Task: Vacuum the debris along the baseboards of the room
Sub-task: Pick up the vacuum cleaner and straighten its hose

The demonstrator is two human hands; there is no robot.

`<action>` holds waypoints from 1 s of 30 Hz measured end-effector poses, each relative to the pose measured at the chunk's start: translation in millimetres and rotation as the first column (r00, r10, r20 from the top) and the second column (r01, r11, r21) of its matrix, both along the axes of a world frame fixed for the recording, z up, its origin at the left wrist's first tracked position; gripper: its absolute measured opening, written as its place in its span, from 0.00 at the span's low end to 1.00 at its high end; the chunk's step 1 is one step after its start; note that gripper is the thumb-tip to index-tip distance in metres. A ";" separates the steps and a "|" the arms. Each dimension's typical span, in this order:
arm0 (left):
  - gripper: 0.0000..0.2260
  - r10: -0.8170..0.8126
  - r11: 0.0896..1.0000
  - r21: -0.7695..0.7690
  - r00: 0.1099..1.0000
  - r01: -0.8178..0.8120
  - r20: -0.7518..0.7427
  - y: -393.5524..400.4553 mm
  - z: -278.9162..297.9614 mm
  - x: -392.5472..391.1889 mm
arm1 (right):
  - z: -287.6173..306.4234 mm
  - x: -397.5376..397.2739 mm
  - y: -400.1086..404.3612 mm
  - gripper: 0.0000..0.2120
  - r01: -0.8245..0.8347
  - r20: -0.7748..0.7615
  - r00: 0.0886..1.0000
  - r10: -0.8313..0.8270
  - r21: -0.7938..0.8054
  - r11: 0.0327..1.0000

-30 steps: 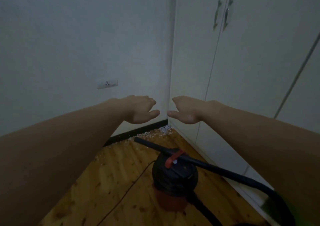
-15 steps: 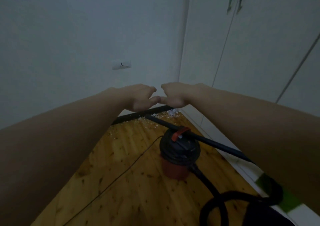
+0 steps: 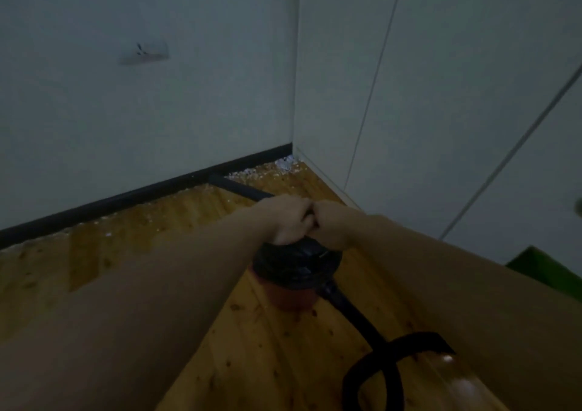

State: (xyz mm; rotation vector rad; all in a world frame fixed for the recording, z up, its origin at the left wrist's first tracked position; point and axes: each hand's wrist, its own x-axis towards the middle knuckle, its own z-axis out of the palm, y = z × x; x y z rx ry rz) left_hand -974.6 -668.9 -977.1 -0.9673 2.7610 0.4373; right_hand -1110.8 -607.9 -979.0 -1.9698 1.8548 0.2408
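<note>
A: At the bottom of the frame, two bare forearms run up from the lower corners and meet mid-picture, above the black-topped vacuum canister (image 3: 296,269) on the wood floor (image 3: 132,253). A looped hose (image 3: 374,376) curls at lower right.

B: And the hands?

A: The left hand (image 3: 288,220) and right hand (image 3: 333,224) sit knuckle to knuckle, fingers curled around the black wand (image 3: 242,188) where it crosses the canister. A second ago both hung open in the air with a gap between them, holding nothing; half a second ago they had only drawn together.

B: So the tool is now in hand.

A: That is the reading: the reach is over and vacuuming can likely begin. The view has also dipped, dropping the cupboard handles out of the top.

B: Where is the dirt?

A: Farther up, centre frame: pale debris (image 3: 277,166) is heaped in the corner where the dark baseboard (image 3: 126,196) meets the white cupboard (image 3: 441,111), with thinner scatter trailing left along the skirting. The wand's tip lies against the baseboard just left of the heap. A wall socket (image 3: 143,53) shows blurred at upper left.
</note>
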 end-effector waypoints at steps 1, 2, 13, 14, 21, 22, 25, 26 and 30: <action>0.13 -0.008 1.000 0.003 1.000 0.008 -0.003 -13.8 -19.1 -9.9 | -19.4 -9.9 -11.4 0.15 0.021 -0.001 1.000 -0.021 -0.020 1.000; 0.14 -0.015 1.000 -0.016 1.000 0.014 -0.006 -25.4 -34.3 -17.6 | -33.5 -18.5 -18.6 0.15 0.035 -0.008 0.999 -0.036 -0.062 0.997; 0.13 0.100 0.956 -0.273 0.994 -0.106 -0.037 -87.7 -133.0 -64.5 | -152.9 -53.1 -78.5 0.38 0.249 0.069 0.968 -0.239 -0.250 0.936; 0.14 0.105 0.938 -0.328 0.993 -0.117 -0.056 -88.2 -137.7 -65.8 | -155.7 -57.8 -78.6 0.38 0.259 0.061 0.966 -0.252 -0.290 0.921; 0.19 0.127 0.908 -0.397 0.991 -0.135 -0.046 -85.8 -147.0 -63.9 | -159.0 -56.1 -69.8 0.41 0.201 -0.020 0.973 -0.230 -0.415 0.887; 0.20 0.123 0.908 -0.398 0.992 -0.129 -0.041 -83.2 -150.0 -61.6 | -158.5 -55.1 -66.9 0.40 0.200 -0.012 0.974 -0.225 -0.417 0.886; 0.19 0.105 0.907 -0.405 0.993 -0.114 -0.044 -69.9 -147.8 -53.9 | -159.8 -50.0 -52.9 0.34 0.198 0.014 0.976 -0.215 -0.460 0.866; 0.18 0.105 0.905 -0.409 0.994 -0.112 -0.040 -63.7 -147.6 -50.3 | -160.5 -46.3 -46.2 0.33 0.198 0.027 0.977 -0.210 -0.470 0.860; 0.19 0.119 0.897 -0.426 0.993 -0.118 -0.026 -18.9 -147.1 -29.0 | -164.4 -27.7 -4.4 0.31 0.192 0.097 0.981 -0.165 -0.476 0.858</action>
